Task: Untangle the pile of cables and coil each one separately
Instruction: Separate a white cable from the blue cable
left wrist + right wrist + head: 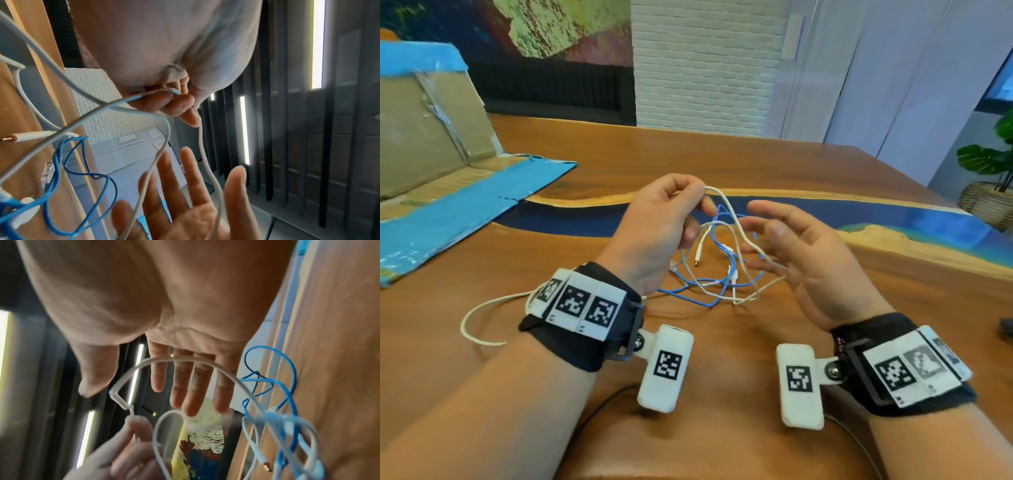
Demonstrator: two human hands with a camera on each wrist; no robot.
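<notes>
A tangle of cables lies on the wooden table between my hands: a thin blue cable and white cables with plugs hanging loose. My left hand is raised over the pile and pinches a bend of a white cable between thumb and fingertips, lifting it. My right hand is open beside it, palm toward the left hand. Its fingers are straight and spread, with white strands running across them. The blue cable loops below, wound among the white ones. One white loop trails off left of my left wrist.
A flattened cardboard box with blue tape stands at the back left. A blue resin strip runs across the table. A potted plant sits beyond the right corner. A black lead lies near the front edge.
</notes>
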